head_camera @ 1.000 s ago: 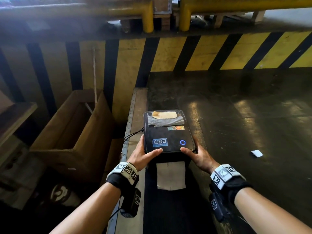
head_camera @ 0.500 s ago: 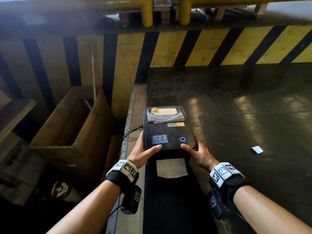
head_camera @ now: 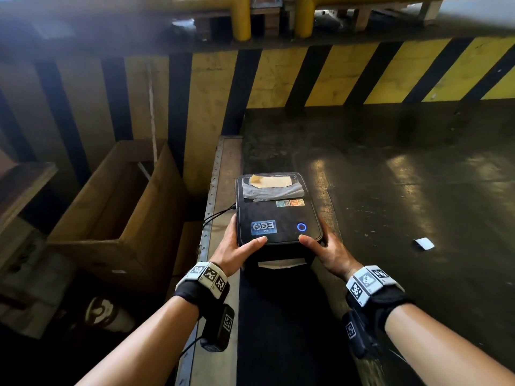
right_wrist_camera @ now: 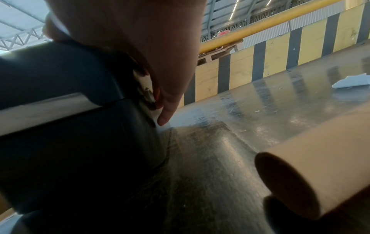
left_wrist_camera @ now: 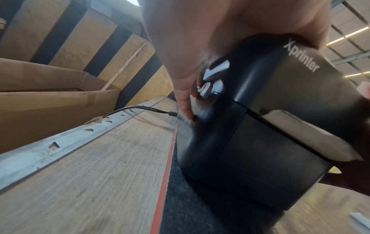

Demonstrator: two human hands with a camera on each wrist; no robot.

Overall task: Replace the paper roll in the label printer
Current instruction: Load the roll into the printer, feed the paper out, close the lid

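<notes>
Here, both forearms are reaching forward from the near edge, each wearing a black wrist strap with coded markers. The left hand (head_camera: 233, 249) is gripping the left side of the printer (head_camera: 274, 215), thumb lying on the lid's near edge and fingers (left_wrist_camera: 185, 101) pressing down along the side by a round silver button (left_wrist_camera: 206, 91). The right hand (head_camera: 328, 253) is gripping the right side likewise, thumb on the lid and fingers (right_wrist_camera: 167, 110) curling against the side latch. The printer is sitting closed on a dark mat (head_camera: 278, 330) beside a metal rail (head_camera: 220, 190), a white paper strip (head_camera: 278, 263) showing at its front slot and a blue ring light (head_camera: 301, 227) glowing on the lid. A cardboard tube (right_wrist_camera: 320, 166) is lying just right of the printer. A cable (left_wrist_camera: 140, 109) is running into its left side. Farther left a cardboard box (head_camera: 117, 213) is standing open; farther right a white scrap (head_camera: 424, 243) is lying on the dark surface. Beyond, a yellow-and-black striped wall (head_camera: 306, 76) is rising.
</notes>
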